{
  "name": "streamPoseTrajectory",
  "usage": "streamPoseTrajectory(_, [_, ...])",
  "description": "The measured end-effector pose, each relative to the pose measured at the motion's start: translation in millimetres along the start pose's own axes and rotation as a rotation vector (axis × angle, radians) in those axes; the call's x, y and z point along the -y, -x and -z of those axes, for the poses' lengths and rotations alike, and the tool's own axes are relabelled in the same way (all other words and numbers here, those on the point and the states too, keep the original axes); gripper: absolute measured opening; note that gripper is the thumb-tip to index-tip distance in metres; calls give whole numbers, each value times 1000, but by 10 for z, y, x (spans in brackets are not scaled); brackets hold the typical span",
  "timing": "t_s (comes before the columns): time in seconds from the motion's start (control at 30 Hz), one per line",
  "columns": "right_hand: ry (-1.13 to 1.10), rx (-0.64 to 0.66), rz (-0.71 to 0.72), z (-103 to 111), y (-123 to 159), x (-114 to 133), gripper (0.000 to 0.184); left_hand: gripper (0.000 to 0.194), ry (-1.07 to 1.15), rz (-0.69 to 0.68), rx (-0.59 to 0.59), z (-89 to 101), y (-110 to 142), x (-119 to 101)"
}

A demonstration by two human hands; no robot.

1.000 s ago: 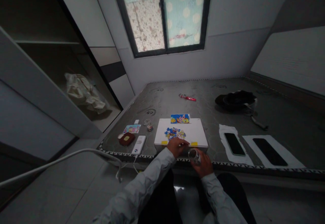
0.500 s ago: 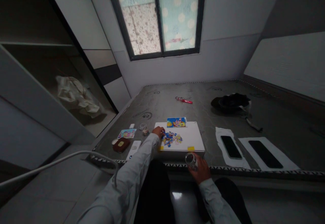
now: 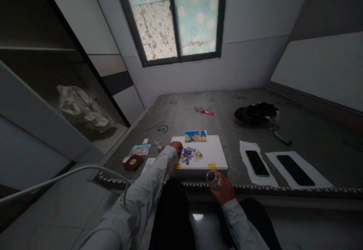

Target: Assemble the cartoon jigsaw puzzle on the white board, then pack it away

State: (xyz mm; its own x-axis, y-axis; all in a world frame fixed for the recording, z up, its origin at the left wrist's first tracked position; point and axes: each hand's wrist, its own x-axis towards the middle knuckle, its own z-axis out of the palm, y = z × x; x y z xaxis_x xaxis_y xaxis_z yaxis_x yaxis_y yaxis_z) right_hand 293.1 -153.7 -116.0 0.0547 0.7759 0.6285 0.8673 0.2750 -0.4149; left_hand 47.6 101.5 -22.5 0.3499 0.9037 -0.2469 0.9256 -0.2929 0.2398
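Observation:
A heap of small colourful jigsaw pieces [image 3: 191, 155] lies on a white box [image 3: 214, 150]. My left hand [image 3: 177, 147] rests at the heap's left edge with its fingers bent down onto the pieces; whether it pinches one is hidden. A bright picture card [image 3: 196, 136] lies at the back of the box. Just in front of the box, my right hand [image 3: 224, 187] is wrapped round a small clear jar [image 3: 212, 178], its round opening turned up toward me.
Left of the box are a brown case [image 3: 133, 162], another picture card [image 3: 141, 150] and a small clear container [image 3: 160, 146]. Two phones [image 3: 257, 163] on white sheets lie to the right. Farther back are a dark cap [image 3: 256, 112] and a red item [image 3: 204, 111].
My left hand stays by the heap with hardly any shift. My right hand keeps holding the jar in the same place. The whole view has swung slightly.

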Motion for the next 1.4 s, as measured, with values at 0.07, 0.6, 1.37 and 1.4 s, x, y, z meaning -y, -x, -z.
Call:
streamPoseTrajectory(0.07, [-4, -9, -3, 1, 1, 3, 53, 22, -4, -10, 21, 17, 0, -2])
streamPoseTrajectory(0.6, [2, -29, -1, -24, 4, -75, 53, 43, 20, -157, 186, 275, 360, 132])
streamPoseTrajectory(1.37, [-24, 15, -7, 13, 10, -31, 53, 19, 153, -145, -173, 343, 727, -89])
streamPoseTrajectory(1.4, [-29, 11, -15, 9, 9, -19, 52, 19, 176, -176, -193, 339, 790, -177])
